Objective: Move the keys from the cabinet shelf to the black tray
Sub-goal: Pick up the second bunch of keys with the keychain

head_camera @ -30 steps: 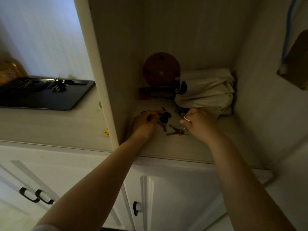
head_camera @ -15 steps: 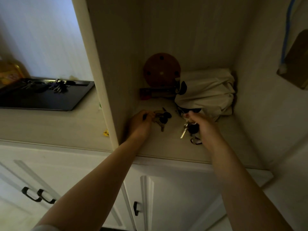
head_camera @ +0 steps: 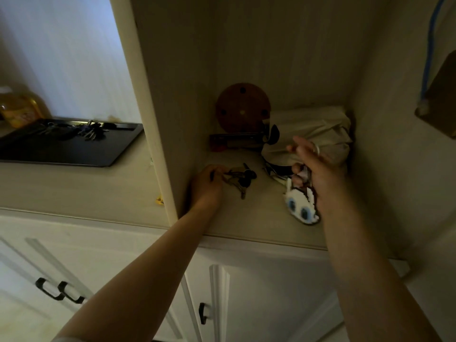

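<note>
On the cabinet shelf (head_camera: 259,225), my left hand (head_camera: 206,187) pinches a bunch of dark keys (head_camera: 240,178) that still rests on the shelf surface. My right hand (head_camera: 314,169) is raised above the shelf and closed on a second key bunch; its white charm with blue eyes (head_camera: 299,207) dangles below the palm. The black tray (head_camera: 74,154) lies on the counter to the left, outside the cabinet, with several keys (head_camera: 88,130) heaped at its far edge.
A round brown wooden disc (head_camera: 243,107) leans on the shelf's back wall, next to a folded beige cloth bag (head_camera: 313,129). The cabinet's side panel (head_camera: 148,114) stands between shelf and tray. A yellow bottle (head_camera: 17,107) is behind the tray. Cupboard doors with black handles (head_camera: 59,291) are below.
My right hand has lifted its key bunch off the shelf, and the white charm now hangs in view. My left hand has stayed on the dark keys.
</note>
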